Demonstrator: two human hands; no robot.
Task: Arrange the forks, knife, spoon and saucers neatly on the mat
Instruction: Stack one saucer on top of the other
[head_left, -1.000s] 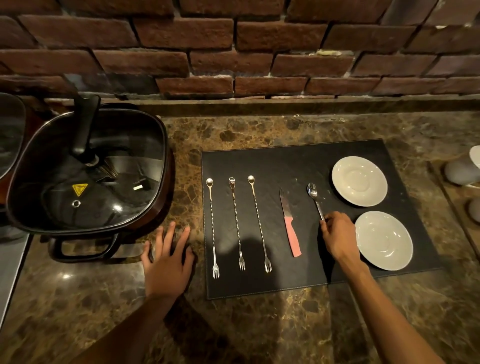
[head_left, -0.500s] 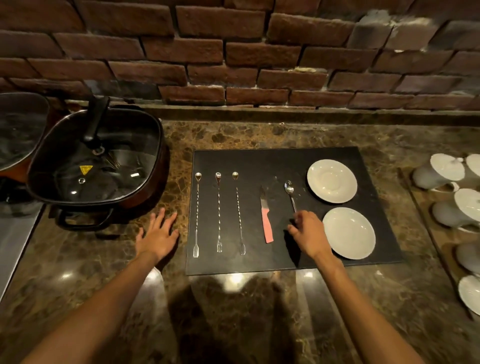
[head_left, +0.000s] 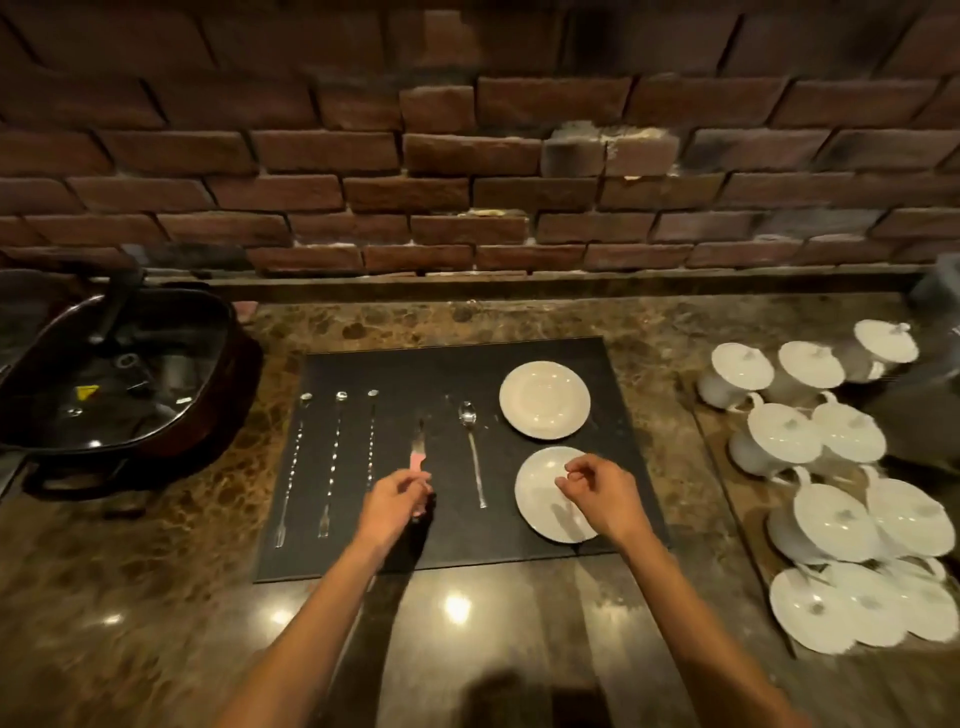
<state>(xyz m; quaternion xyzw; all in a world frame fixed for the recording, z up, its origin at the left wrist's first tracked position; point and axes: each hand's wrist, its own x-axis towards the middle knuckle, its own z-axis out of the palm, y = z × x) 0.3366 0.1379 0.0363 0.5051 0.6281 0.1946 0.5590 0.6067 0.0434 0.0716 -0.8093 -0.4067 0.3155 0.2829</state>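
A black mat (head_left: 457, 364) lies on the marble counter. Three long thin forks (head_left: 332, 457) lie side by side on its left part. To their right lies a knife (head_left: 418, 447) with a pink handle; my left hand (head_left: 395, 501) is closed around the handle's near end. The spoon (head_left: 472, 457) lies alone right of the knife, bowl pointing away. Two white saucers sit on the mat's right side, one far (head_left: 544, 400) and one near (head_left: 537, 506). My right hand (head_left: 597, 493) hovers over the near saucer with loosely curled fingers, holding nothing.
A dark electric pan with a glass lid (head_left: 114, 384) stands left of the mat. On the right, a tray (head_left: 748, 499) carries several white lidded cups (head_left: 831, 514) and saucers. A brick wall (head_left: 467, 208) runs along the back.
My left hand has moved from the counter onto the knife handle. My right hand has let go of the spoon and shifted right over the near saucer. The view has pulled back.
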